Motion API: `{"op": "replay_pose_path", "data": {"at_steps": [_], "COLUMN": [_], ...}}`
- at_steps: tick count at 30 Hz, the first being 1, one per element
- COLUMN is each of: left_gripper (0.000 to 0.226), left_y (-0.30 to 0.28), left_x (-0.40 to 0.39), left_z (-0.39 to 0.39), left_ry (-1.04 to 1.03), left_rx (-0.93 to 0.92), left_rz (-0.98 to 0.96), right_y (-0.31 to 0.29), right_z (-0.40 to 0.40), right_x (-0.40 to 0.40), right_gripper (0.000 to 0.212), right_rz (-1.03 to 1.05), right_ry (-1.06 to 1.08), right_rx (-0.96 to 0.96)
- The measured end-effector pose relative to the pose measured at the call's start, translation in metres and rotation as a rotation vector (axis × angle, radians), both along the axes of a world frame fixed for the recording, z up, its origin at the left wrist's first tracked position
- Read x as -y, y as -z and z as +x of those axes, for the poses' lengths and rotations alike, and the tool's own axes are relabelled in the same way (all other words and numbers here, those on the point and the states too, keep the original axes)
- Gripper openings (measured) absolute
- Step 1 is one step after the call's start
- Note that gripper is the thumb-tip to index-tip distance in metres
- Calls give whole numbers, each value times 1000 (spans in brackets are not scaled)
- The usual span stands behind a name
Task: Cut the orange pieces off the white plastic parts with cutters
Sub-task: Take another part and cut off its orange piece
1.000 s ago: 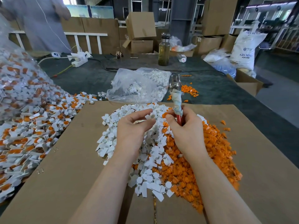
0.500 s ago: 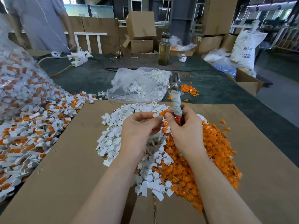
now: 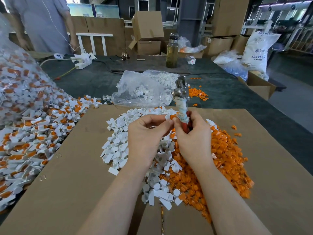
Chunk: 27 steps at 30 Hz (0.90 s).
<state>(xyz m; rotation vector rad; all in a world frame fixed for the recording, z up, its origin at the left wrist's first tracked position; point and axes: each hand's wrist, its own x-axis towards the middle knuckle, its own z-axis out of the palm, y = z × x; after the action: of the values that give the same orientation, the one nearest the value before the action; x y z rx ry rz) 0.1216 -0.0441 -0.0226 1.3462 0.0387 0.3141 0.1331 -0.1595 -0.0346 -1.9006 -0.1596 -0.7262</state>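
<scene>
Item in hand: one white plastic part (image 3: 168, 117) with its orange piece (image 3: 173, 117) attached, held above the middle of the cardboard sheet (image 3: 71, 175), between the two hands.

Left hand (image 3: 145, 141): fingers curled, thumb and fingertips pinching the white part at its near edge.

Right hand (image 3: 194, 141): fingers wrapped round the red handles of the cutters (image 3: 182, 102), which stand upright with the metal head pointing to 12 o'clock, away from the part. The thumb of this hand also touches the orange piece. Whether the blades are apart or together cannot be told.

Finished stock: heap of trimmed white parts (image 3: 118, 143) under and at 9 o'clock of the hands; heap of cut-off orange pieces (image 3: 220, 158) at 3 to 5 o'clock, the two heaps touching along the middle. A clear bag of white parts (image 3: 145, 89) lies at 12 o'clock; loose orange scraps (image 3: 198, 94) just beside it on the worktop (image 3: 94, 80).

Remaining stock: large pile of uncut parts (image 3: 25, 133), white with orange, spilling from a clear sack (image 3: 13, 78) at 9 to 10 o'clock, overlapping the cardboard's far-left edge.

Progress, by estimate: a good share is trimmed, yet the uncut pile looks at least as large as the finished heaps; the job seems near its middle at best. The piece in hand is not yet cut.

Background: a bottle (image 3: 172, 50), power strip (image 3: 83, 60), cardboard boxes (image 3: 147, 26), a white sack (image 3: 259, 48) and a standing person (image 3: 42, 22) at 11 o'clock.
</scene>
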Motion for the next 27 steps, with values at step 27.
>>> {"op": "replay_pose_path", "data": {"at_steps": [27], "left_gripper": [13], "left_y": [2], "left_x": [-15], "left_z": [9], "left_ry": [-97], "left_rx": [51], "left_rz": [-73], "right_y": [-18], "right_z": [-6], "right_x": [25], "right_gripper": [26], "right_rz": [-169], "right_ry": [-453], "right_rx": [-426]}}
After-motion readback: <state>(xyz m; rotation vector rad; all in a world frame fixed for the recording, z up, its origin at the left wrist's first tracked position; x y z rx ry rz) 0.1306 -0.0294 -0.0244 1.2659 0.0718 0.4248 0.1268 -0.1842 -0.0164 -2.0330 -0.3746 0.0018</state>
